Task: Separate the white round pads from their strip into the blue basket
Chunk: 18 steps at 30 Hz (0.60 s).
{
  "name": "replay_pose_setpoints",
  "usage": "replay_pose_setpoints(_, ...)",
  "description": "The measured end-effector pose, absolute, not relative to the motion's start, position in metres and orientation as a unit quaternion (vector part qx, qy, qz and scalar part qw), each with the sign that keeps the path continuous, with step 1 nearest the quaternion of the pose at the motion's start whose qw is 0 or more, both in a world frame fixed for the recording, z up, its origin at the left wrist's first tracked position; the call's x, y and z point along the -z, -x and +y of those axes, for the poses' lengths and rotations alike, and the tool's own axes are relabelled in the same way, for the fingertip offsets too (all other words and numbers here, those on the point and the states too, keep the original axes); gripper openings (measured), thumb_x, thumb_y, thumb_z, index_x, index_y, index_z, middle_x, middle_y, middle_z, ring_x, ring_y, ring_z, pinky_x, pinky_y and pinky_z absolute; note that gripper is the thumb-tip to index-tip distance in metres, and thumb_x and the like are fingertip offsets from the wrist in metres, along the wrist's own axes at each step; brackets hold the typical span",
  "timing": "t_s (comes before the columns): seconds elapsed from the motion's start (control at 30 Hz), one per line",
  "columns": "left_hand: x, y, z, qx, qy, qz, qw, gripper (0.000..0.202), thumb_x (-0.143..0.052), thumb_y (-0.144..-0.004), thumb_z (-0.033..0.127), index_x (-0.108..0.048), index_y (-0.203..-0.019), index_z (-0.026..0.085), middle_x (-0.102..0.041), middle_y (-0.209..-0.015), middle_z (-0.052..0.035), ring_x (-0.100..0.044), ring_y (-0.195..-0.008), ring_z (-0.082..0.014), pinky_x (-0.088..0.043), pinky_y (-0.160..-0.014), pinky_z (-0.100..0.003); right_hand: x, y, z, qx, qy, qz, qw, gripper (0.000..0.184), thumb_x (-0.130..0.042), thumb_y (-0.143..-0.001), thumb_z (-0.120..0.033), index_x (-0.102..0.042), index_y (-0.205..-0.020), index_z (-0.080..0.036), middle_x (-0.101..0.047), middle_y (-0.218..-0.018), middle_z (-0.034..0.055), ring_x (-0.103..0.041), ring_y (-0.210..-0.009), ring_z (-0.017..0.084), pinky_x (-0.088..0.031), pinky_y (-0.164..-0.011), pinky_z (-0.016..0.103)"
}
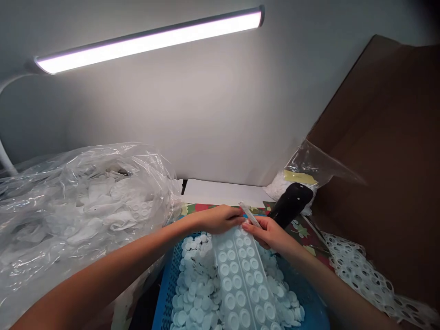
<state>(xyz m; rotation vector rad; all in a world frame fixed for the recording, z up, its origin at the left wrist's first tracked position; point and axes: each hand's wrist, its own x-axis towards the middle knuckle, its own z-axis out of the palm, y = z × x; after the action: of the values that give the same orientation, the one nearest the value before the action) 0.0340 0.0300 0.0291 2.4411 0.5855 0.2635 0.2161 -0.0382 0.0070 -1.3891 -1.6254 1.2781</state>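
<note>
A long translucent white plastic sheet (pixel 237 263) with rows of round moulded discs lies lengthwise over a blue basket (pixel 167 284). My left hand (pixel 223 218) is closed at the sheet's far end, its fingertips pressed together there and partly hidden. Beside it, my right hand (pixel 266 233) pinches the same end with thumb and fingers. A narrow clear strip (pixel 250 214) sticks up at its fingers; whether it is joined to the sheet I cannot tell. Under and around the sheet, loose white discs (pixel 194 300) fill the basket.
At left bulges a large clear bag (pixel 85 220) of white pieces. A black handle-like object (pixel 292 201) stands behind my right hand, near a smaller bag (pixel 277 185). Punched-out white sheeting (pixel 360 266) lies by a brown cardboard panel (pixel 388 160). A lit tube lamp (pixel 151 41) hangs above.
</note>
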Motion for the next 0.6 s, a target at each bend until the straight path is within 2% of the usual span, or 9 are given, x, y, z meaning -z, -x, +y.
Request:
replay_pose_setpoints(0.1,-0.019,-0.036,0.036,-0.131,-0.954,0.192,0.189,0.025,-0.038,-0.093,0.029,-0.055,-0.077,0.018,-0.056,-0.064,0.0004,-0.048,-0.054,-0.0118,-0.033,-0.053,-0.022,0.000,-0.218,-0.036,-0.448,0.523,-0.636,0.348,0.040,-0.059,-0.076,-0.056,-0.051,-0.070,-0.017,-0.040,-0.057,-0.0052,-0.035,-0.051,0.009,-0.028,-0.046,0.020)
replay_pose_setpoints(0.2,-0.009,-0.036,0.042,-0.153,-0.958,0.194,0.143,0.024,-0.039,-0.093,0.029,-0.057,-0.082,0.018,-0.058,-0.067,-0.0016,-0.050,-0.057,-0.0136,-0.035,-0.062,-0.026,0.007,-0.218,-0.035,-0.415,0.521,-0.646,0.373,0.035,-0.057,-0.080,-0.052,-0.055,-0.076,-0.017,-0.047,-0.068,-0.0031,-0.042,-0.064,0.012,-0.034,-0.057,0.021)
replay_pose_setpoints(0.3,-0.004,-0.036,0.046,-0.173,-0.957,0.184,0.140,0.026,-0.038,-0.094,0.029,-0.057,-0.080,0.018,-0.053,-0.059,0.0009,-0.046,-0.054,-0.0121,-0.036,-0.069,-0.027,0.012,-0.219,-0.035,-0.396,0.527,-0.644,0.389,0.035,-0.054,-0.083,-0.050,-0.053,-0.075,-0.017,-0.044,-0.067,-0.0034,-0.041,-0.062,0.011,-0.034,-0.057,0.021)
replay_pose_setpoints(0.43,-0.008,-0.036,0.048,-0.171,-0.948,0.193,0.186,0.031,-0.036,-0.095,0.033,-0.056,-0.078,0.017,-0.046,-0.054,0.0037,-0.039,-0.049,-0.0105,-0.031,-0.054,-0.022,0.016,-0.221,-0.035,-0.378,0.536,-0.625,0.423,0.035,-0.052,-0.083,-0.052,-0.050,-0.077,-0.017,-0.042,-0.066,-0.0038,-0.038,-0.058,0.010,-0.033,-0.052,0.020)
replay_pose_setpoints(0.6,-0.018,-0.042,0.056,-0.153,-0.940,0.208,0.225,0.031,-0.037,-0.094,0.035,-0.055,-0.076,0.017,-0.040,-0.051,0.0052,-0.035,-0.047,-0.0096,-0.026,-0.048,-0.021,0.015,-0.221,-0.033,-0.382,0.541,-0.588,0.465,0.036,-0.048,-0.085,-0.055,-0.046,-0.081,-0.019,-0.031,-0.056,-0.0072,-0.025,-0.044,0.008,-0.021,-0.039,0.020)
